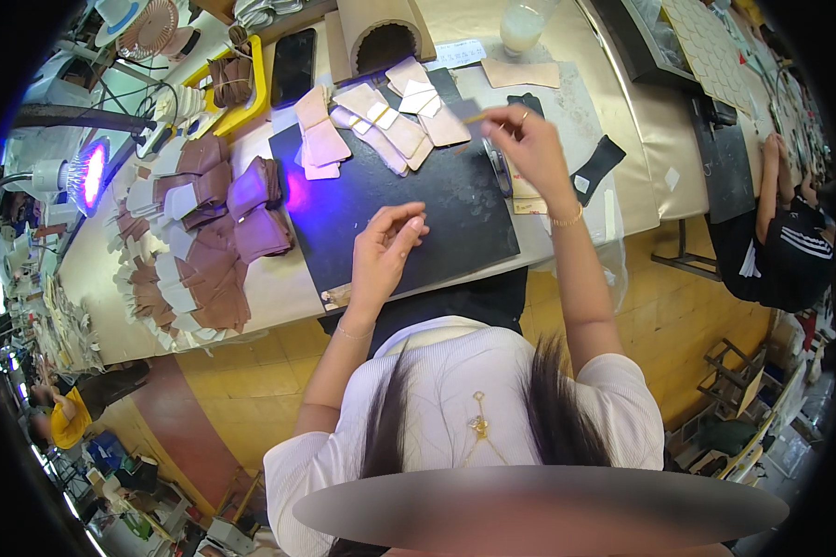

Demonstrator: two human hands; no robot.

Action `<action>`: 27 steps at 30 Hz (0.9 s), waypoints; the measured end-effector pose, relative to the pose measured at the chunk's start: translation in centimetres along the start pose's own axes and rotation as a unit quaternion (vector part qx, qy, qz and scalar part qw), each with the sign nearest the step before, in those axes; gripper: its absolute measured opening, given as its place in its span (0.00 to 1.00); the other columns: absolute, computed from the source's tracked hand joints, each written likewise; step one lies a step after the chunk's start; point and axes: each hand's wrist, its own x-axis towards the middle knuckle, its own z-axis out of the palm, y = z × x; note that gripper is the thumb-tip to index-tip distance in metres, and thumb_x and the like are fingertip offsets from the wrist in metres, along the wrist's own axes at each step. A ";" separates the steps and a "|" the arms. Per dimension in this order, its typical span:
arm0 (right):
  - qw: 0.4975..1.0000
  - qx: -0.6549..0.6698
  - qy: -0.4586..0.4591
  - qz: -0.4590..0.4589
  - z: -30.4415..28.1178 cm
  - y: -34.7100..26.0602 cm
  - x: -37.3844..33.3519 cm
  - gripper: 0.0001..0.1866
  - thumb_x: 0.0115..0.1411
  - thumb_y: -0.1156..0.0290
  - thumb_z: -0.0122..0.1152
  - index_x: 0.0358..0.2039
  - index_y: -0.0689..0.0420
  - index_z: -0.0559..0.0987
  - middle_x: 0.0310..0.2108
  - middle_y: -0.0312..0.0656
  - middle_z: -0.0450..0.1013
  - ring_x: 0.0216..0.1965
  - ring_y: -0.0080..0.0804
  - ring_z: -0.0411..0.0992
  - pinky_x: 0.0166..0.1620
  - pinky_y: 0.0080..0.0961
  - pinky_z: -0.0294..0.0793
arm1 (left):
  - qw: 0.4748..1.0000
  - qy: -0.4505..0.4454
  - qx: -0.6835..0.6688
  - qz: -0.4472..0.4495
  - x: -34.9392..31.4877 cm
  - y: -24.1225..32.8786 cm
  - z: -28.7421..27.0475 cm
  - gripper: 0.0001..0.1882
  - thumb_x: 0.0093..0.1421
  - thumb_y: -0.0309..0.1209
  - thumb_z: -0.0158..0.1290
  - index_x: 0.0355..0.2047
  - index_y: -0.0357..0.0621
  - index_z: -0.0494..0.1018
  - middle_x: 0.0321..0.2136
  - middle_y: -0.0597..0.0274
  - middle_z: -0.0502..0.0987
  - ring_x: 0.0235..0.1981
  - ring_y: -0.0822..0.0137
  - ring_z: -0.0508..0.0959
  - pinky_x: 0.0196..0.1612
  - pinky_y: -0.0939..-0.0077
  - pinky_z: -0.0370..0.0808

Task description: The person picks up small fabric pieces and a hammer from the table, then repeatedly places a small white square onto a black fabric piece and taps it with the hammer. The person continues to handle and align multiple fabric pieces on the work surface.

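Note:
My right hand (529,148) is raised over the right side of the black work mat (437,227). Its fingertips pinch a thin yellowish strip (475,118), too small to make out fully. Over the middle of the mat hovers my left hand (387,249), fingers loosely curled, with nothing visible in them. Beyond it lie pale beige cut pieces in banded bundles: one stack (321,137) at the left, a crossed pile (381,121) in the middle and another (427,102) at the right. Beside my right wrist is a dark, slim tool (500,169).
Many brown pieces (204,232) are stacked left of the mat, near a lit lamp (88,176). A yellow tray (255,74), a phone (294,67), a curved beige block (381,37) and a jar (522,32) stand behind. Another person (790,241) sits at right.

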 end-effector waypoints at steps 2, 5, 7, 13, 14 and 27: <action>0.971 0.212 -0.091 0.067 1.3 -1.2 -2.4 0.14 0.59 0.71 0.63 0.46 0.59 0.80 0.30 0.34 0.76 0.24 0.17 0.71 0.30 0.15 0.72 | 0.998 0.016 -0.056 -0.001 0.8 0.0 0.7 0.17 0.64 0.27 0.54 0.51 0.32 0.71 0.43 0.55 0.76 0.41 0.70 0.78 0.41 0.79 0.75; 0.941 0.300 -0.107 0.109 3.7 -2.4 -4.8 0.16 0.59 0.73 0.64 0.47 0.63 0.77 0.30 0.33 0.75 0.25 0.14 0.70 0.30 0.12 0.72 | 0.993 -0.002 -0.121 0.015 1.6 -0.3 1.4 0.20 0.63 0.24 0.54 0.54 0.30 0.68 0.42 0.53 0.76 0.39 0.68 0.79 0.40 0.77 0.77; 0.941 0.297 -0.108 0.120 4.5 -2.8 -5.7 0.14 0.59 0.73 0.64 0.45 0.64 0.77 0.29 0.33 0.75 0.25 0.14 0.70 0.30 0.13 0.73 | 0.993 0.011 -0.119 0.000 1.8 -0.5 1.2 0.19 0.62 0.23 0.54 0.53 0.29 0.68 0.39 0.54 0.77 0.36 0.68 0.80 0.38 0.78 0.77; 0.990 0.033 -0.029 -0.132 4.8 -3.6 -6.7 0.12 0.52 0.74 0.68 0.36 0.59 0.77 0.39 0.40 0.66 0.32 0.28 0.71 0.36 0.23 0.72 | 0.998 0.010 -0.069 0.009 1.0 -1.0 0.3 0.18 0.61 0.20 0.55 0.51 0.27 0.70 0.31 0.58 0.78 0.30 0.71 0.79 0.34 0.81 0.77; 0.990 0.024 -0.029 -0.137 4.8 -3.6 -6.7 0.11 0.52 0.74 0.68 0.35 0.59 0.77 0.38 0.41 0.66 0.32 0.30 0.71 0.36 0.24 0.72 | 0.999 0.011 -0.051 0.011 0.8 -1.0 0.3 0.18 0.61 0.20 0.55 0.51 0.27 0.70 0.30 0.58 0.78 0.29 0.72 0.79 0.34 0.81 0.77; 0.987 -0.040 0.082 -0.136 4.6 -2.5 -6.7 0.09 0.57 0.74 0.62 0.31 0.62 0.70 0.31 0.45 0.69 0.34 0.45 0.71 0.37 0.34 0.71 | 0.993 -0.080 -0.043 -0.070 0.6 0.3 -0.6 0.20 0.57 0.21 0.59 0.49 0.28 0.72 0.26 0.63 0.75 0.23 0.74 0.74 0.29 0.83 0.73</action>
